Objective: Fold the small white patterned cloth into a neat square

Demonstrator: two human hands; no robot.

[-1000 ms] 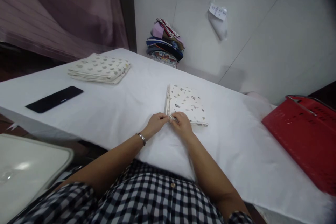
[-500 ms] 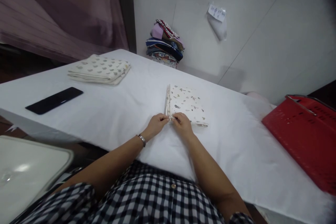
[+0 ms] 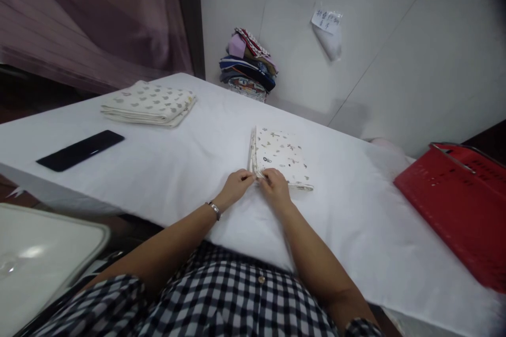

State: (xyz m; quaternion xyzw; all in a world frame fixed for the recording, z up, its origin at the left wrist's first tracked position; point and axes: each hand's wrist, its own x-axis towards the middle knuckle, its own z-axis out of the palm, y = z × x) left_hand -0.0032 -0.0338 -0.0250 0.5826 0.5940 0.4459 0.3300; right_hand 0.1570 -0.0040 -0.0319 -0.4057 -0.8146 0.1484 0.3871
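Observation:
A folded white cloth with small printed motifs (image 3: 280, 152) lies flat in the middle of the white-covered table (image 3: 348, 221). At its near left corner my left hand (image 3: 237, 184) pinches the layered edge between thumb and fingers. Right beside it, my right hand (image 3: 274, 185) grips the same corner, its fingers resting over the near edge. The fingertips of both hands almost meet, and they hide the corner itself. Farther left on the table lies a second folded cream cloth with grey prints (image 3: 152, 102), apart from both hands.
A black phone (image 3: 81, 150) lies near the table's left edge. At the right end stands a red plastic basket (image 3: 454, 210). A stack of folded fabrics (image 3: 249, 66) is beyond the far edge, by the wall. A pale lid-like surface (image 3: 43, 258) is at lower left.
Both hands stay at the cloth's near left corner, with only slight finger movement there. The layered edge at that corner has shifted a little. Everything else looks the same.

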